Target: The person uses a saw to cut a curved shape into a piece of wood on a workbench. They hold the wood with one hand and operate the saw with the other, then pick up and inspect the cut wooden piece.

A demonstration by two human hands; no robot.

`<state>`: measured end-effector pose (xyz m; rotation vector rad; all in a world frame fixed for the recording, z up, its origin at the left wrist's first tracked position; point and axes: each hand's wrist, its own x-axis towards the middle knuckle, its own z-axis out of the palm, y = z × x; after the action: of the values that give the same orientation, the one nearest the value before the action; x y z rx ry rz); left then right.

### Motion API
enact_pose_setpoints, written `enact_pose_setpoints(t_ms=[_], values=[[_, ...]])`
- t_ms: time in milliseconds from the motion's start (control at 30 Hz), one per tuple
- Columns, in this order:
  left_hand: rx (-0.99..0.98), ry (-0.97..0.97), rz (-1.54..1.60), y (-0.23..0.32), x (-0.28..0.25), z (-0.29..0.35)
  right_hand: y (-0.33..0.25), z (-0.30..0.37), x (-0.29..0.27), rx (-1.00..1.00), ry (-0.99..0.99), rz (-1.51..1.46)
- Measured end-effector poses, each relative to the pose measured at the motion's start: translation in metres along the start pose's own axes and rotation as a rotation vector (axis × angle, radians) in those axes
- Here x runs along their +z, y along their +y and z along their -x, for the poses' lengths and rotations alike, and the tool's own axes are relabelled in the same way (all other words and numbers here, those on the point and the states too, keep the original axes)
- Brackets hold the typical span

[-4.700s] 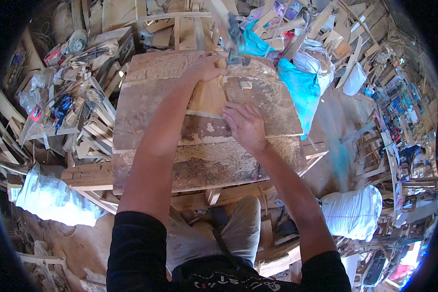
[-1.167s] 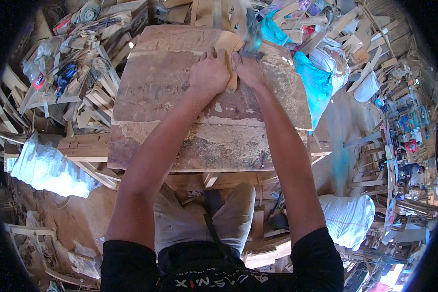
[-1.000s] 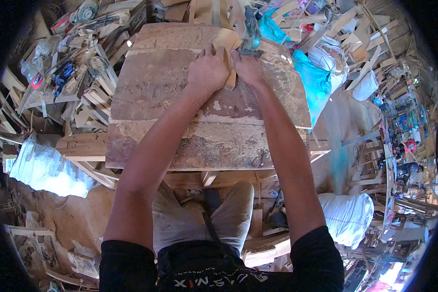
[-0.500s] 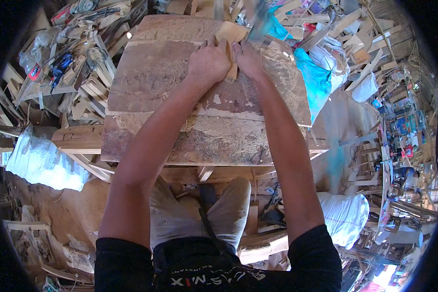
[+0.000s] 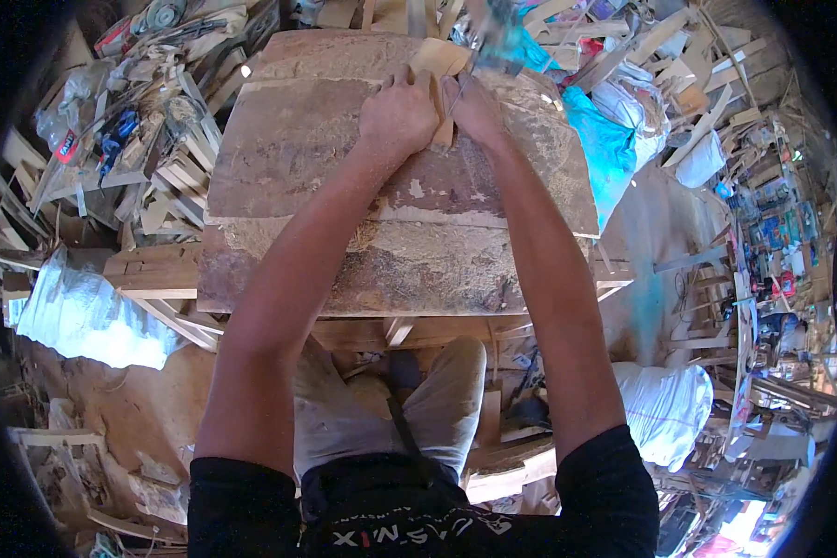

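A small light-brown piece of wood (image 5: 443, 58) lies at the far edge of the worn wooden tabletop (image 5: 288, 126), with a narrow part reaching back between my hands. My left hand (image 5: 398, 119) is closed against its left side, fingers bent and pressing on it. From the right, my right hand (image 5: 477, 110) grips close to the same piece, its fingers curled. A thin dark line, like a blade or wire, runs beside the right fingers. Just beyond them is a motion-smeared grey-blue object (image 5: 500, 39) whose kind I cannot make out.
Sawdust and peeling patches cover the tabletop. Wood offcuts (image 5: 181, 112) are heaped at the left, with a plastic bottle (image 5: 63, 139) among them. A turquoise sheet (image 5: 604, 153) hangs by the right edge. White sacks (image 5: 665, 409) stand at right and left.
Both hands stay almost in place on the wood. The smeared object beyond the right hand has shifted slightly. The whole view has moved a little.
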<state>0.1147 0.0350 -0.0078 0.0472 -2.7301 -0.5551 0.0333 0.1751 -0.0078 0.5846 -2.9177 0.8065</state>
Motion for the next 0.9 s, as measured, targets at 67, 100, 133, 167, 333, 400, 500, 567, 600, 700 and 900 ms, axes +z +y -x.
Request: enact_pose_setpoints(t_ms=[67,100,133,167,333,400,500,567,600,700,900], values=[[-0.029,-0.011,-0.006,-0.002,0.001,-0.003,-0.001,-0.001,-0.001,-0.02,0.007,-0.031],[-0.019,-0.016,-0.006,-0.002,0.002,-0.004,0.004,-0.005,0.001,-0.039,0.023,-0.002],[-0.007,-0.018,-0.003,-0.002,0.001,-0.006,0.014,-0.012,0.005,-0.059,0.043,0.03],[0.004,-0.019,-0.001,0.0,0.001,-0.009,0.023,-0.019,0.008,-0.079,0.063,0.062],[-0.006,-0.039,-0.013,0.003,-0.002,-0.008,0.034,-0.026,0.019,-0.088,0.107,0.055],[-0.004,-0.049,-0.009,0.003,-0.003,-0.008,0.032,-0.024,0.019,-0.077,0.113,0.056],[0.009,-0.035,-0.015,0.001,-0.003,-0.008,0.024,-0.019,0.015,-0.033,0.087,0.068],[-0.006,-0.026,-0.029,-0.007,0.0,-0.006,0.006,-0.007,0.011,-0.014,-0.011,0.03],[0.0,-0.04,-0.028,-0.004,0.0,-0.009,0.011,-0.008,0.01,-0.044,0.008,0.024],[0.02,-0.043,-0.018,0.001,0.001,-0.014,0.03,-0.021,0.013,-0.076,0.049,0.027],[0.026,-0.04,-0.009,-0.004,0.003,-0.014,0.033,-0.029,0.025,-0.097,0.163,0.054]])
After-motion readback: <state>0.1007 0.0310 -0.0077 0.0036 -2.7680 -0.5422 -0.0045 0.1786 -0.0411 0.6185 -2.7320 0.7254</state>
